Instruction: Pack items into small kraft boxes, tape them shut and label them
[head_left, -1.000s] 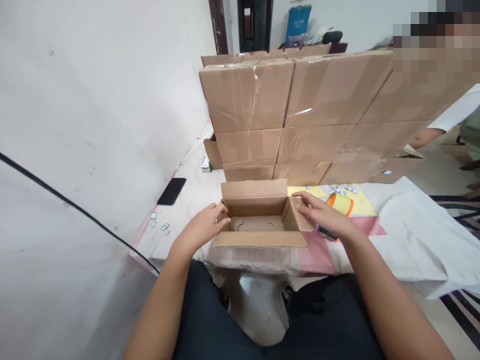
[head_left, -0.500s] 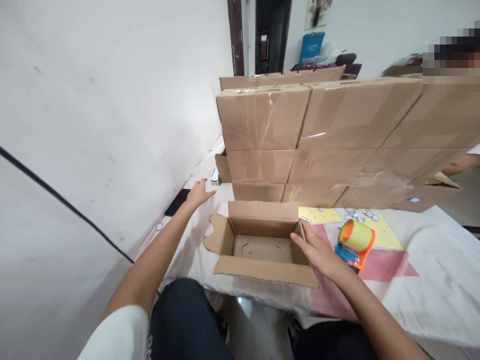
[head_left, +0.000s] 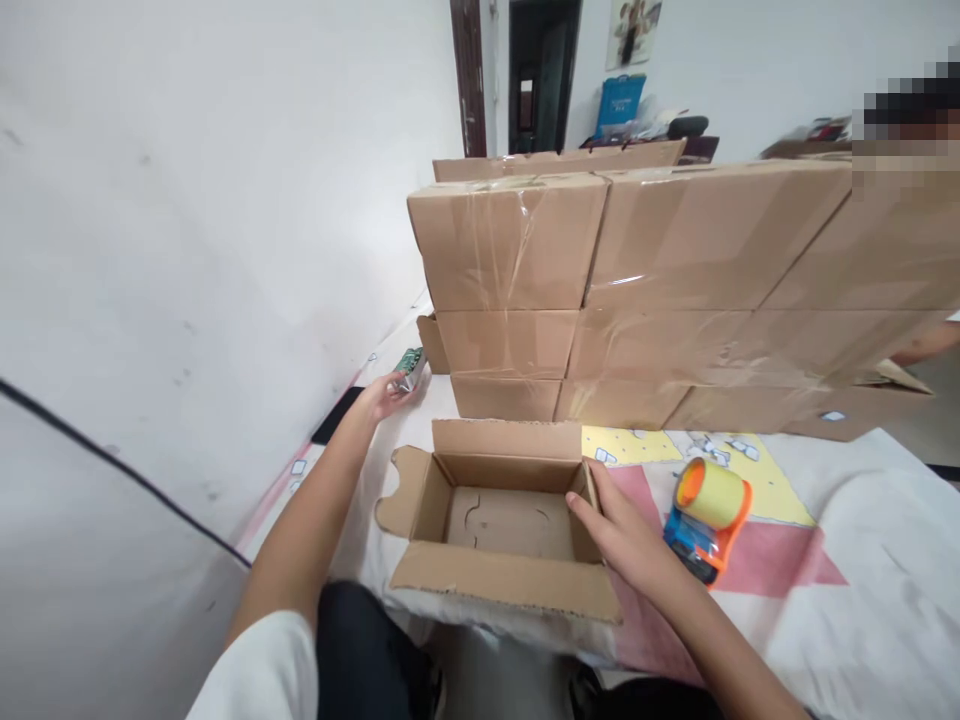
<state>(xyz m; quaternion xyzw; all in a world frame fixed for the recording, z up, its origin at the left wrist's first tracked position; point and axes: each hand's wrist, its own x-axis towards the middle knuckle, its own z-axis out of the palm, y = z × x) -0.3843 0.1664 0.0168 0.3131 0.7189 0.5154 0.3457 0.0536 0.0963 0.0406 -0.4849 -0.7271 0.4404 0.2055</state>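
An open cardboard box (head_left: 510, 590), its flaps spread, sits on the cloth in front of me; its inside is bare. My right hand (head_left: 616, 515) is closed on the box's right wall, thumb inside and fingers outside. Farther off to the left, my left hand (head_left: 382, 396) grips a small silver-and-green pack (head_left: 409, 368) that is slightly tilted; what kind of pack it is I cannot make out. To the right of my right hand lies a tape dispenser (head_left: 705, 520) with a yellow roll and blue and orange parts.
Taped cardboard boxes (head_left: 517, 345) are stacked like a wall behind the open box. A flat black object (head_left: 337, 415) lies near the white wall (head_left: 187, 200) on the left. Another person's arm (head_left: 926, 342) shows at the far right.
My left hand has closed on the small pack, which stood on the cloth before, and turned it up. My right hand stays on the box. The view has shifted slightly.
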